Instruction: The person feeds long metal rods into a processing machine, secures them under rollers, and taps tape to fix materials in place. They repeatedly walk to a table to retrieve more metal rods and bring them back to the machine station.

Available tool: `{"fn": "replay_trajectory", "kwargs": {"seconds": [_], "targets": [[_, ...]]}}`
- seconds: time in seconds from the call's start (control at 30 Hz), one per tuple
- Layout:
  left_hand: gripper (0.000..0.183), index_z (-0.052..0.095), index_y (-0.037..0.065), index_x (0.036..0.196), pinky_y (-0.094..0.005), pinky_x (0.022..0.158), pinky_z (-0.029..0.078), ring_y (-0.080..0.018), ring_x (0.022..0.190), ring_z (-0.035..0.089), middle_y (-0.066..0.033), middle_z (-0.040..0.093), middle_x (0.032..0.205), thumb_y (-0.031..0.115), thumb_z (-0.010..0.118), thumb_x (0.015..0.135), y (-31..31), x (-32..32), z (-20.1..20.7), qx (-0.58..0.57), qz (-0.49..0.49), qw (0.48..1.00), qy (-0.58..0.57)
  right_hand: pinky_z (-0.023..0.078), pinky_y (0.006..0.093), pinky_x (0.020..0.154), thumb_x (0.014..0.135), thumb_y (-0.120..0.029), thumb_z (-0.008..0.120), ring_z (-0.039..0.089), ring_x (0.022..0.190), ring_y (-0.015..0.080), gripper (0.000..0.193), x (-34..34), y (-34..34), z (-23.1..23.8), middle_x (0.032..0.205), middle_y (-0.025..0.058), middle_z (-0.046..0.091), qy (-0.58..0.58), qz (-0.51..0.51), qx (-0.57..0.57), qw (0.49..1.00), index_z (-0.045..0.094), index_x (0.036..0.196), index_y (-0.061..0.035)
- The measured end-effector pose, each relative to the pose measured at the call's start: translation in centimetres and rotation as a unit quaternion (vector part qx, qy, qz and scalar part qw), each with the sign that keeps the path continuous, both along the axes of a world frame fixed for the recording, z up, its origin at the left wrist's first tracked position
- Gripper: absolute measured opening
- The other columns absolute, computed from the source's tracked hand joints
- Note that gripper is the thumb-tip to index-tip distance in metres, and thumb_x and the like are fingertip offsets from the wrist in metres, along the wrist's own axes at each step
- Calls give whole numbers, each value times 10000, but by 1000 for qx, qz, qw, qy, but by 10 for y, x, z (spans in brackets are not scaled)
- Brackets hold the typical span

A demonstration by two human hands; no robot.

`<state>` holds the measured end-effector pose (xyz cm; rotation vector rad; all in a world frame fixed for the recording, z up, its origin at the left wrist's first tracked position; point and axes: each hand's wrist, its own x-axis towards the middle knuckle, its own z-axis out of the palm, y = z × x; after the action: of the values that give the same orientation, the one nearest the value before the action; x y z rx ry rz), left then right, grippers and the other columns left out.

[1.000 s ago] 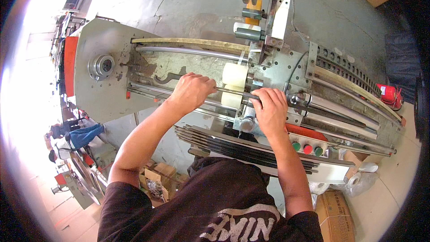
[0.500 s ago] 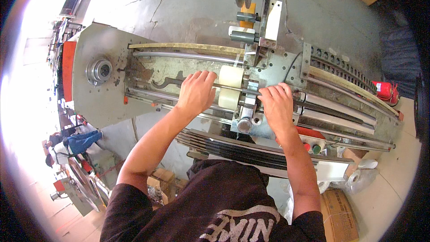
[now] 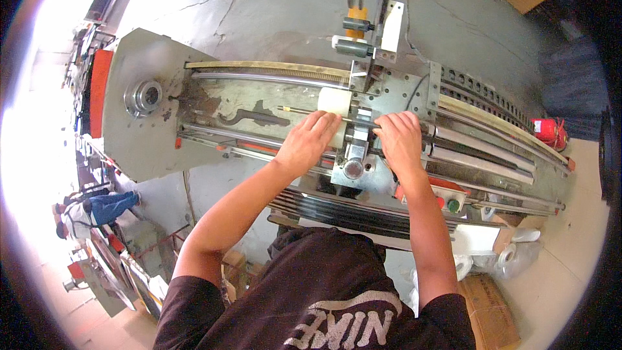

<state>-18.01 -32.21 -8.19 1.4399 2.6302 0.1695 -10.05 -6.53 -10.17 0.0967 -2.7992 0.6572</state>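
Observation:
My left hand (image 3: pixel 310 141) is closed at the cream-white roller (image 3: pixel 335 100), its fingers around a slim dark rod (image 3: pixel 301 111). The rod's thin left end, with a yellowish bit near the tip, sticks out past those fingers. My right hand (image 3: pixel 398 137) is closed on the same rod, just right of the metal clamp block (image 3: pixel 360 135). The rod spans the block between my hands. Both hands are over the carriage of a long grey machine, whose round chuck (image 3: pixel 144 97) is at the left end. My fingers hide part of the rod.
Steel guide rails (image 3: pixel 272 80) run along the machine bed. A red box with buttons (image 3: pixel 437 198) sits near my right forearm. Dark long bars (image 3: pixel 343 215) lie in front of my body. A fire extinguisher (image 3: pixel 549 131) stands far right. A person in blue trousers (image 3: pixel 111 209) is at left.
My left hand has moved right and slightly down, toward the clamp block. The rod's thin left end now shows beyond it. My right hand has stayed nearly in place.

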Motion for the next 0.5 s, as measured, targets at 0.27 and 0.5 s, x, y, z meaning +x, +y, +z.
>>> {"fn": "replay_trajectory", "kwargs": {"seconds": [0.27, 0.5], "targets": [[866, 431, 26, 1543, -409, 1153, 441, -313, 1357, 500, -141, 527, 1442, 162, 820, 781, 10, 11, 0, 16, 17, 1000, 9, 338, 516, 1197, 912, -152, 713, 576, 1321, 324, 539, 104, -3, 31, 1388, 173, 637, 35, -131, -32, 990, 577, 1414, -11], [816, 456, 27, 1524, -401, 1155, 429, -291, 1363, 498, -120, 537, 1429, 171, 799, 797, 5, 13, 0, 33, 21, 999, 31, 109, 619, 1269, 968, -192, 604, 356, 1524, 384, 712, 272, 38, -11, 1660, 165, 369, -113, -358, 115, 920, 339, 1608, -27]]}}
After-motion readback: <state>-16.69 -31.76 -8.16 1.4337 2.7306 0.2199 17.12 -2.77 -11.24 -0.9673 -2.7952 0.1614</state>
